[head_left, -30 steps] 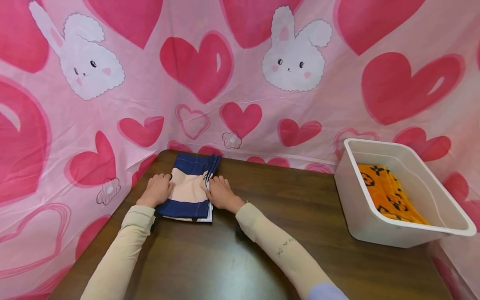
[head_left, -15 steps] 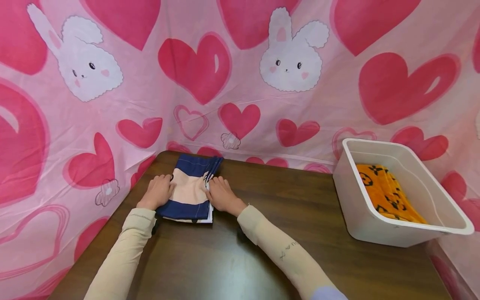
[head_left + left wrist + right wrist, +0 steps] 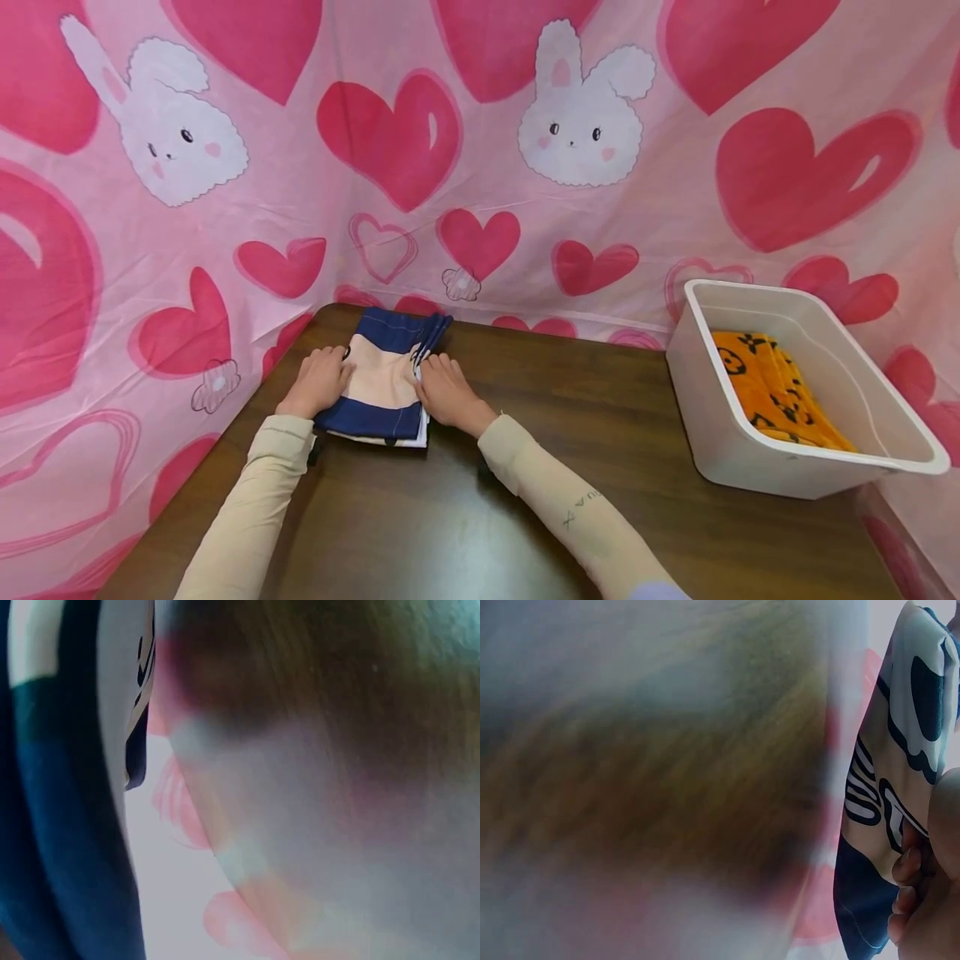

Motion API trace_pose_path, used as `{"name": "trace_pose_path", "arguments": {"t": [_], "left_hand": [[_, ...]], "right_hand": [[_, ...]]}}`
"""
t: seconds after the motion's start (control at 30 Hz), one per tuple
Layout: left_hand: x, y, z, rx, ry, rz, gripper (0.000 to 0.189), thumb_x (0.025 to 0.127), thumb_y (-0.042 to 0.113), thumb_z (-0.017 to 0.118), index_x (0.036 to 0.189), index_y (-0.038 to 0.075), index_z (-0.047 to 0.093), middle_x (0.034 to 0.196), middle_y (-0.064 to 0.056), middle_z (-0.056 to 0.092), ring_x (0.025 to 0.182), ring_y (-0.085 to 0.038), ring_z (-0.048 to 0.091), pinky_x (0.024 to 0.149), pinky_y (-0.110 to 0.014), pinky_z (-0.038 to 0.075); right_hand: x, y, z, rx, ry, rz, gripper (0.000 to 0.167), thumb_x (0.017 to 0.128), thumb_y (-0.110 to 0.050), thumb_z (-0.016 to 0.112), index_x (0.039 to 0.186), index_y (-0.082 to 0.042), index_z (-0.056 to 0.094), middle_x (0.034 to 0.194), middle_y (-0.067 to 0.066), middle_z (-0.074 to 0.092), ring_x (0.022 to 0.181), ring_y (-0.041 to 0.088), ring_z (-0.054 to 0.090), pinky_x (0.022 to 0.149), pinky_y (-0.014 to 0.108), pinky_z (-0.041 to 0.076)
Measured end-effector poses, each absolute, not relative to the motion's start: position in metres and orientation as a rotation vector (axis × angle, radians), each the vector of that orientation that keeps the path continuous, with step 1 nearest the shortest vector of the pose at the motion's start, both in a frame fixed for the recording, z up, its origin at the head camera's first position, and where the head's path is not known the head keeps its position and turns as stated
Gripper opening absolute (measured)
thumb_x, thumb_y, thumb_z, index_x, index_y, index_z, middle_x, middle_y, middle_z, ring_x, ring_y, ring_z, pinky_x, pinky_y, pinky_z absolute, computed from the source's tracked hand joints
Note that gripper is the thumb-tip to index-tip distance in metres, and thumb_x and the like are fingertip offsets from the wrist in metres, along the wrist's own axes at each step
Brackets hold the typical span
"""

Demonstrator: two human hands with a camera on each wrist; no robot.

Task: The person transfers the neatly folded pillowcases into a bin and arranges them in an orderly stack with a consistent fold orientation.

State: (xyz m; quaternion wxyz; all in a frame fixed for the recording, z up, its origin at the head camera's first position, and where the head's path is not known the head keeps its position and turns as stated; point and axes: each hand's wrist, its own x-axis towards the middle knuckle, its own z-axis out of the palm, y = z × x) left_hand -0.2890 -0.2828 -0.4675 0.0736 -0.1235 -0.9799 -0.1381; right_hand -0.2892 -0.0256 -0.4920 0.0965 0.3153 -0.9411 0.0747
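We see the cloth, navy at its near and far ends with a cream band between, folded in layers and held near the far left corner of the desk. A white edge shows under the navy at the near right, and the far right corner bunches into narrow navy folds. The right hand grips the right edge; in the right wrist view we see its fingers curled at the cloth, beside dark printed shapes. The left hand holds the left edge, though the left wrist view gives us only navy folds close up. Whether the underside touches the desk we cannot tell. Both arms wear cream sleeves, the right one with small dark marks. Well to the right we find the white bin, with orange fabric patterned in black lying inside. Behind the desk hangs the pink backdrop, printed with red hearts and two white rabbits.
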Motion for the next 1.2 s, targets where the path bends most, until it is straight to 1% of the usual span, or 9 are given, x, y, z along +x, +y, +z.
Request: {"name": "trace_pose_path", "arguments": {"t": [0.17,0.43,0.67,0.87,1.2], "left_hand": [[-0.286,-0.278,-0.465,-0.362,-2.934,-0.441,0.027,0.101,0.013,0.056,0.107,-0.012,0.057,0.097,-0.03,0.062,0.093,-0.05,0.058,0.086,-0.062,0.045],[-0.284,-0.272,-0.461,-0.366,-2.932,-0.44,0.027,0.101,0.013,0.056,0.109,-0.012,0.056,0.098,-0.03,0.062,0.093,-0.048,0.057,0.086,-0.061,0.045],[-0.283,-0.266,-0.461,-0.387,-2.917,-0.48,0.027,0.101,0.014,0.057,0.107,-0.012,0.056,0.094,-0.028,0.061,0.093,-0.047,0.058,0.085,-0.061,0.045],[-0.282,-0.261,-0.461,-0.376,-2.91,-0.506,0.029,0.101,0.015,0.057,0.109,-0.012,0.056,0.096,-0.029,0.061,0.094,-0.048,0.058,0.086,-0.061,0.045],[-0.281,-0.256,-0.458,-0.369,-2.925,-0.538,0.029,0.101,0.015,0.058,0.112,-0.012,0.056,0.097,-0.028,0.061,0.095,-0.046,0.057,0.088,-0.06,0.045]], "right_hand": [[-0.284,-0.021,-0.489,0.927,-2.746,0.223,0.03,0.107,-0.032,0.046,0.105,-0.005,0.062,0.104,0.009,0.06,0.098,0.026,0.052,0.082,0.035,0.041],[-0.282,-0.015,-0.487,0.928,-2.746,0.23,0.029,0.107,-0.031,0.046,0.105,-0.006,0.061,0.105,0.008,0.058,0.097,0.025,0.05,0.082,0.035,0.04],[-0.281,-0.008,-0.485,0.915,-2.763,0.207,0.03,0.107,-0.031,0.046,0.109,-0.006,0.061,0.108,0.009,0.059,0.098,0.025,0.05,0.083,0.036,0.04],[-0.281,-0.003,-0.484,0.906,-2.766,0.19,0.03,0.107,-0.032,0.045,0.11,-0.007,0.061,0.109,0.008,0.059,0.099,0.025,0.05,0.084,0.036,0.04],[-0.281,0.001,-0.482,0.9,-2.796,0.212,0.032,0.108,-0.033,0.044,0.113,-0.006,0.061,0.111,0.008,0.058,0.101,0.025,0.049,0.087,0.037,0.04]]}}
